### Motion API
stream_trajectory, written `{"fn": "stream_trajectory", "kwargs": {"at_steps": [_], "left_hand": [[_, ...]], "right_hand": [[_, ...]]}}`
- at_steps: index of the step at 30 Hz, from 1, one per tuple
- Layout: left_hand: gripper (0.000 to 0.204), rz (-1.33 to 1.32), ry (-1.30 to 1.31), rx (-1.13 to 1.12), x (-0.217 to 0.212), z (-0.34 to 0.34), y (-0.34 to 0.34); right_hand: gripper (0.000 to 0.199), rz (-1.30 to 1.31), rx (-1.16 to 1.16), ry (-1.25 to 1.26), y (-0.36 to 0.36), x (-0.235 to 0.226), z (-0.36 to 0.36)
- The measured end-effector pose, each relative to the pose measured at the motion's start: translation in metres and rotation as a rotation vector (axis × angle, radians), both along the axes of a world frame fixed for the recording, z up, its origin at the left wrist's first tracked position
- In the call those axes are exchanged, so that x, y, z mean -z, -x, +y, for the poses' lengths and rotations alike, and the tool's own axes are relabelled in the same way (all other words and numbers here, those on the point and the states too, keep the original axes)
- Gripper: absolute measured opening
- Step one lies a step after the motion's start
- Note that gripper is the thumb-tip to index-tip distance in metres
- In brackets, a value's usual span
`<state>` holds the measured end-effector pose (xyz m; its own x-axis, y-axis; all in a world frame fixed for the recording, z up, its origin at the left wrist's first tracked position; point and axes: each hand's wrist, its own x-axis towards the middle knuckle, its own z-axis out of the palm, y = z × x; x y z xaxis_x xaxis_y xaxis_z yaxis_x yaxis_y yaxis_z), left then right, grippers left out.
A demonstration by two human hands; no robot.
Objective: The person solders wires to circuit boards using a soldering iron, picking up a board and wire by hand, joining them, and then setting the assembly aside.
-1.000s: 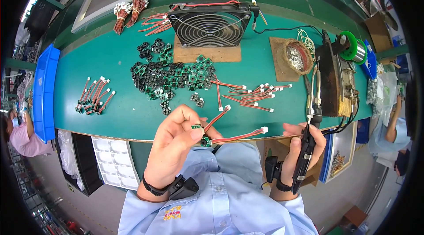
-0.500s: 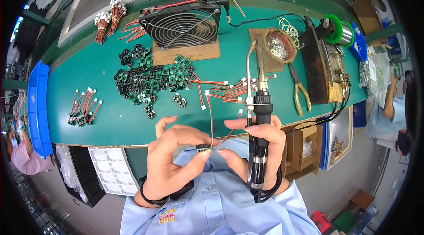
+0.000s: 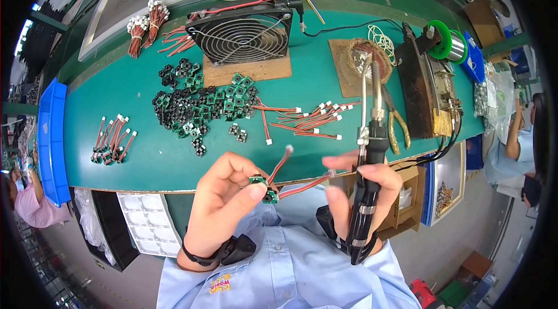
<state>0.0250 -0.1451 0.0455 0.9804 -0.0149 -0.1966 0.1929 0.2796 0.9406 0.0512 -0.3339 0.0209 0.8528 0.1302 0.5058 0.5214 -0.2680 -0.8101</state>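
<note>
My left hand pinches two small green circuit boards between thumb and fingers, over the bench's near edge. Red-and-white wire leads with white connectors run off the boards, one upward and one toward my right hand. My right hand is closed round the black handle of a soldering iron, its metal tip and thin side tube pointing away from me. Its thumb and a forward finger are apart, blurred, beside one lead's connector; contact cannot be made out. Loose leads lie beyond.
A pile of dark and green boards lies left of centre, before a black fan. Wired boards lie farther left, near a blue tray. Rightward are a solder-scrap dish, pliers and a solder spool.
My right hand and the iron have moved right, away from my left hand. The boards in my left hand have turned, so both now show, and their leads spread apart.
</note>
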Motion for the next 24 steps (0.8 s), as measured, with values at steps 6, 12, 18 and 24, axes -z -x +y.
{"fn": "stream_trajectory", "kwargs": {"at_steps": [6, 12, 18, 24], "left_hand": [[0.026, 0.148, 0.228, 0.071, -0.002, 0.0, -0.004], [0.027, 0.102, 0.199, 0.051, -0.006, -0.003, -0.002], [0.026, 0.045, 0.086, 0.044, -0.009, 0.0, 0.001], [0.027, -0.057, -0.045, 0.024, -0.011, 0.002, 0.005]], "right_hand": [[0.049, 0.067, -0.097, -0.008, 0.007, -0.009, 0.001], [0.049, 0.039, -0.178, -0.013, 0.008, -0.011, -0.004], [0.049, 0.022, -0.188, -0.005, 0.006, -0.01, -0.005], [0.049, 0.024, -0.194, 0.001, 0.005, -0.009, -0.004]]}}
